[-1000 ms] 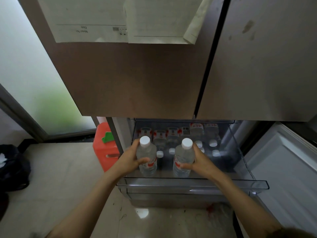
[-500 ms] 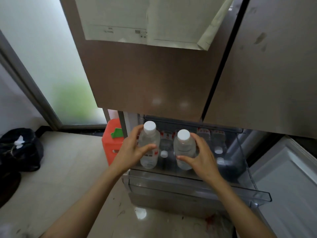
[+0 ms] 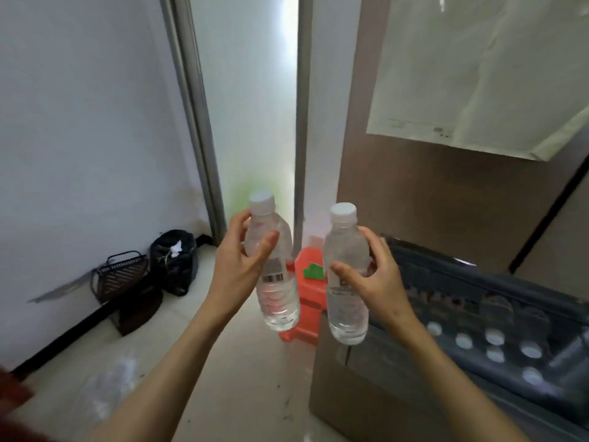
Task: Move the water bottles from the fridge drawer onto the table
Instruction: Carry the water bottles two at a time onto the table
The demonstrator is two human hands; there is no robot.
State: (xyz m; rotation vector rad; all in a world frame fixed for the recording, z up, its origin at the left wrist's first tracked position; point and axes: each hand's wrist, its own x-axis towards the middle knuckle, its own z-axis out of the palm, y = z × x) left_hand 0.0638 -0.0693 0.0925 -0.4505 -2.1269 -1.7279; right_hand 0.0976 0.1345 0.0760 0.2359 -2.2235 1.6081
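Observation:
My left hand grips a clear water bottle with a white cap, held upright in the air left of the fridge. My right hand grips a second clear bottle, also upright, just beside the first. Both bottles hang above the floor, clear of the drawer. The open fridge drawer lies at the lower right, and several white bottle caps show inside it. No table is in view.
A red plastic stool stands on the floor behind the bottles. A black bag and a dark wire basket sit by the white wall at left. The brown fridge door with taped paper rises at right.
Both hands have lifted their bottles up and out of the drawer. The view has swung left, so the drawer now lies at the lower right and the wall and doorway fill the left.

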